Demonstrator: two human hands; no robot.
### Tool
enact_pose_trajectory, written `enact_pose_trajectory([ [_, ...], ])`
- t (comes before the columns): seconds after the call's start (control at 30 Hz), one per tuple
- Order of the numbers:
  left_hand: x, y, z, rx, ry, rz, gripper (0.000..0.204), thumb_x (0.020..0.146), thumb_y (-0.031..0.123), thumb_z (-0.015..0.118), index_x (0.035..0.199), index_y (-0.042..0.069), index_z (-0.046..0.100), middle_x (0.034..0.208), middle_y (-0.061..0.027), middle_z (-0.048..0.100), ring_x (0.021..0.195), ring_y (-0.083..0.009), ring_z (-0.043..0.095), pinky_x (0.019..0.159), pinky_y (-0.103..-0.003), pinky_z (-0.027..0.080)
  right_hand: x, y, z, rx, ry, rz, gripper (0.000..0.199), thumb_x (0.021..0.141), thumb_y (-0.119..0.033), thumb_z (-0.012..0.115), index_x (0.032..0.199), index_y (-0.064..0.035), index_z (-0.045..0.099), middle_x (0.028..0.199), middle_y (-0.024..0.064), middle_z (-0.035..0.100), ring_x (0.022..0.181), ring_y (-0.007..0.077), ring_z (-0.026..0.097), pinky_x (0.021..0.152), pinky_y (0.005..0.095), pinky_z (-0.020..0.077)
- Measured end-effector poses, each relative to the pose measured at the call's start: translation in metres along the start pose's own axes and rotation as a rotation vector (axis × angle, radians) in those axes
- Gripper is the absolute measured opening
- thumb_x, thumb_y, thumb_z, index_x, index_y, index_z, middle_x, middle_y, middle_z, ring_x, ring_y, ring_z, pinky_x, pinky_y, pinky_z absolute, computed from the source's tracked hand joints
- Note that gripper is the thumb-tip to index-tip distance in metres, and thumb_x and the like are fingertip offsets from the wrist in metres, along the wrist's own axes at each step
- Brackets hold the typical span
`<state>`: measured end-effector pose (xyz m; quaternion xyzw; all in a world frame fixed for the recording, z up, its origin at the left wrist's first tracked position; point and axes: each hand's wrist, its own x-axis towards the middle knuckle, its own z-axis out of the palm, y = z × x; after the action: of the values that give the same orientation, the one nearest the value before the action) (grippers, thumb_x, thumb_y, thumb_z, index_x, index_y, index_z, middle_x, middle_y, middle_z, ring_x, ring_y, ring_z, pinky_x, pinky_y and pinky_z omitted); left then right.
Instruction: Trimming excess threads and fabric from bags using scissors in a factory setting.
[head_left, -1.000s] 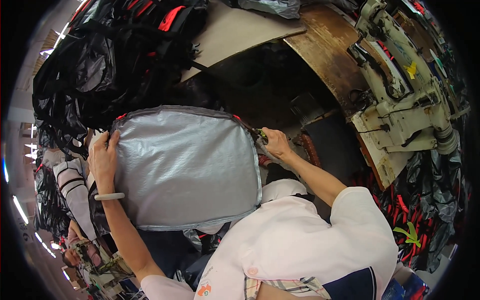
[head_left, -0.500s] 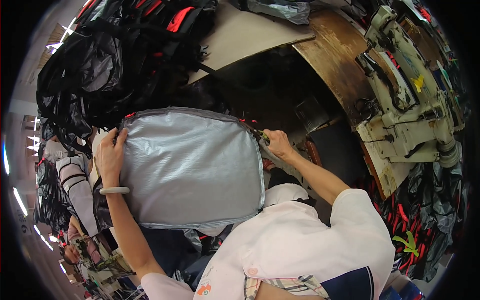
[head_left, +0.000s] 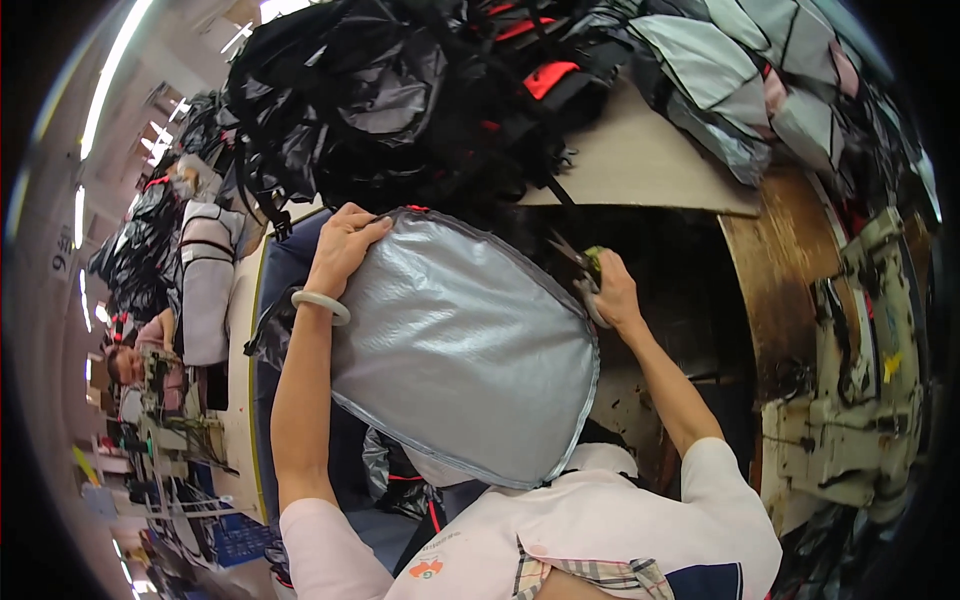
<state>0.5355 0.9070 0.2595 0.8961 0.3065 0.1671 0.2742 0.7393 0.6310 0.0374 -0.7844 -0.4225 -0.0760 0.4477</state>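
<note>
A silver, foil-like bag point(head_left: 465, 350) with dark bound edges spans the space before my body, its smooth face up. My left hand point(head_left: 347, 245) is closed on its far left corner, thumb on the silver face; a pale bangle circles that wrist. In my right hand point(head_left: 615, 292) is a pair of scissors point(head_left: 567, 250), with something yellow-green at the handle. Their blades stand apart and point up and left, just beyond the bag's right edge. I cannot see a thread or strap between the blades.
A heap of black bags point(head_left: 380, 90) with red parts lies at the far side. Grey-and-black bags point(head_left: 700, 60) are piled far right, beside a pale board point(head_left: 640, 150). A sewing machine point(head_left: 860, 370) stands on a worn wooden table point(head_left: 790, 240) to the right. A person point(head_left: 150, 360) sits far left.
The view has swung left. The bag now lies more slanted, its far left corner raised. My right hand has drawn the scissors off the bag's edge, and their spread blades show.
</note>
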Motion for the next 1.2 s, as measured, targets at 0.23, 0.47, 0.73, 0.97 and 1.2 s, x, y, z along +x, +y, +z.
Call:
enact_pose_trajectory([
  [0.23, 0.002, -0.009, 0.0, -0.124, -0.018, -0.026, 0.029, 0.07, 0.022, 0.072, 0.09, 0.0, 0.07, 0.078, -0.0074, 0.057, 0.074, -0.0164, 0.055, 0.067, -0.027, 0.041, 0.127, -0.069, 0.033, -0.13, -0.107, -0.428, 0.044, 0.06, -0.019, 0.068, 0.096, -0.0019, 0.05, 0.096, 0.0132, 0.053, 0.096, 0.0298, 0.051, 0.08, 0.0373, 0.0449],
  [0.47, 0.005, -0.017, 0.005, -0.039, 0.033, -0.051, 0.033, 0.068, 0.029, 0.072, 0.089, 0.004, 0.071, 0.082, -0.0094, 0.062, 0.075, -0.0226, 0.058, 0.07, -0.032, 0.045, 0.157, -0.083, 0.04, -0.057, -0.259, -0.579, 0.033, 0.064, -0.026, 0.067, 0.082, -0.0039, 0.05, 0.078, 0.0115, 0.057, 0.077, 0.0315, 0.058, 0.063, 0.0419, 0.046],
  [0.73, 0.011, -0.015, 0.004, -0.128, -0.042, -0.021, 0.035, 0.07, 0.024, 0.071, 0.092, -0.002, 0.068, 0.083, -0.0099, 0.063, 0.075, -0.0181, 0.058, 0.071, -0.026, 0.043, 0.161, -0.069, 0.051, -0.05, -0.313, -0.565, 0.034, 0.066, -0.029, 0.066, 0.081, -0.0025, 0.05, 0.074, 0.0154, 0.058, 0.076, 0.0344, 0.059, 0.062, 0.0441, 0.0448],
  [0.97, 0.01, -0.016, 0.006, -0.207, -0.048, -0.066, 0.035, 0.071, 0.025, 0.07, 0.092, -0.002, 0.068, 0.085, -0.0099, 0.064, 0.077, -0.0182, 0.059, 0.071, -0.027, 0.044, 0.162, -0.06, 0.067, 0.168, -0.354, -0.506, 0.026, 0.067, -0.019, 0.061, 0.075, 0.0009, 0.047, 0.067, 0.0207, 0.051, 0.067, 0.0413, 0.053, 0.056, 0.0439, 0.0405],
  [1.2, 0.005, -0.027, -0.001, -0.331, -0.087, -0.172, 0.036, 0.07, 0.022, 0.071, 0.097, -0.002, 0.068, 0.077, -0.0102, 0.067, 0.068, -0.0128, 0.059, 0.065, -0.024, 0.046, 0.185, -0.062, 0.065, 0.035, -0.297, -0.665, 0.036, 0.067, -0.023, 0.068, 0.086, -0.0028, 0.045, 0.084, 0.0143, 0.053, 0.084, 0.0348, 0.054, 0.066, 0.0428, 0.0443],
])
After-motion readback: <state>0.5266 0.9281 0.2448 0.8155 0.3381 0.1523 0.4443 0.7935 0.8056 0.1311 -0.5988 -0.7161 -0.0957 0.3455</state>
